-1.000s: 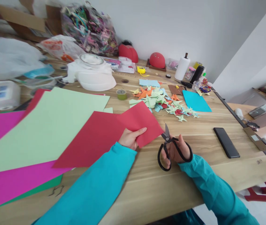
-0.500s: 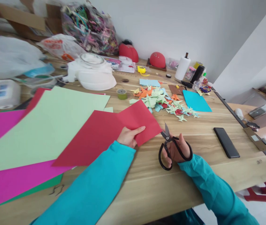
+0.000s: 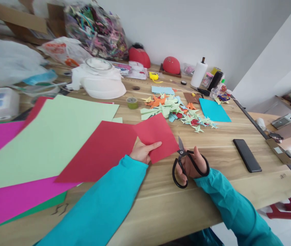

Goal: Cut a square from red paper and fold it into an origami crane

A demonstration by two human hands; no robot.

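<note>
Pinched between the thumb and fingers of my left hand [image 3: 143,151] is a small red paper square [image 3: 158,135], raised over the table. My right hand [image 3: 193,164] has its fingers through the black loops of a pair of scissors [image 3: 182,153]. The scissor blades point away from me, close against the right corner of the square; whether they touch it I cannot tell. Under and left of my left hand lies a larger red sheet [image 3: 96,153]. Beyond the square is a heap of folded paper stars [image 3: 172,107] in pale green, orange, red and blue.
Large green, magenta and red sheets [image 3: 53,133] cover the table's left side. A tape roll [image 3: 132,103] stands near the stars. A turquoise sheet [image 3: 214,110] and a black phone [image 3: 247,155] lie to the right. Bags, a white appliance and a paper roll [image 3: 199,73] line the back.
My left hand has shifted slightly right and turned the red square a little, bringing it lower. The scissors have moved slightly, their blades now closer together.
</note>
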